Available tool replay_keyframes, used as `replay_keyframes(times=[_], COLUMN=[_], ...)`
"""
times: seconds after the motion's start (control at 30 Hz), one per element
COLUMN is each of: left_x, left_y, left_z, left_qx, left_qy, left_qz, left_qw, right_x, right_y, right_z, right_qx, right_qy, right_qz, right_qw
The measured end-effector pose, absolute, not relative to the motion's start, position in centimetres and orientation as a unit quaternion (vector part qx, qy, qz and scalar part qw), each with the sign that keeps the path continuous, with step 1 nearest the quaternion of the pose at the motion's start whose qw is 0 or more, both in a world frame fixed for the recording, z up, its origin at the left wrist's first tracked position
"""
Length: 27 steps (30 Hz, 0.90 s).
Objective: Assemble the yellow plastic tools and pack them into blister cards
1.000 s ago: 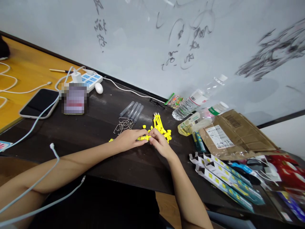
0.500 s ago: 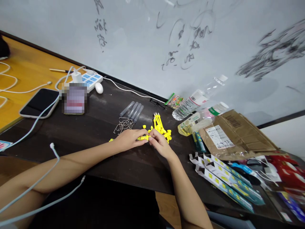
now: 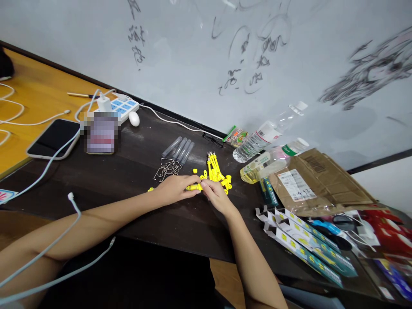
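Observation:
My left hand point(image 3: 175, 189) and my right hand point(image 3: 216, 195) meet over the dark table point(image 3: 128, 171), both pinching one small yellow plastic part point(image 3: 195, 187) between their fingertips. Just beyond the fingers lies a pile of yellow plastic parts point(image 3: 216, 171), some long, some short. One loose yellow bit point(image 3: 149, 189) sits beside my left wrist. A cluster of bent metal wire clips point(image 3: 166, 167) lies just behind my left hand, with several clear plastic tubes point(image 3: 179, 149) behind them.
Two plastic bottles point(image 3: 267, 150) lie on their sides at the right, by a brown parcel bag point(image 3: 317, 182) and flat teal-and-white cartons point(image 3: 302, 244). At the left are a phone point(image 3: 53, 138), a power strip point(image 3: 119, 105) and white cables point(image 3: 45, 171). A scribbled white wall stands behind.
My right hand has shifted very slightly toward the left hand on the yellow part. Otherwise nothing has visibly moved.

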<state>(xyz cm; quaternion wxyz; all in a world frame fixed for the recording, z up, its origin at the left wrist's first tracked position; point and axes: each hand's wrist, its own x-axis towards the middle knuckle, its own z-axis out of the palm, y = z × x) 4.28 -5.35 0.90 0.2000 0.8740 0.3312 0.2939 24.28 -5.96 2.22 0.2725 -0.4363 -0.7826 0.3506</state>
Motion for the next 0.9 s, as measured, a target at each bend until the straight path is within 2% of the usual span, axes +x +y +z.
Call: replay_keyframes(times=[0.2,0.7,0.9], left_x=[4.17,4.15,4.11], left_y=[-5.31,-5.25,-5.26], left_z=[0.97,1.19,1.27], left_qx=[0.868,0.867,0.867], left_qy=[0.343,0.348,0.345], left_qz=[0.299,0.298,0.302], left_qw=[0.199,0.195,0.196], right_x=[24.6,24.57,24.52], right_y=[-6.05,-6.14,-6.11], right_z=[2.06,2.11,2.09], right_qx=[-0.423,-0.43,-0.414], right_qy=[-0.756,-0.786,-0.775], right_qz=[0.388,0.338,0.379], right_qw=[0.315,0.288,0.291])
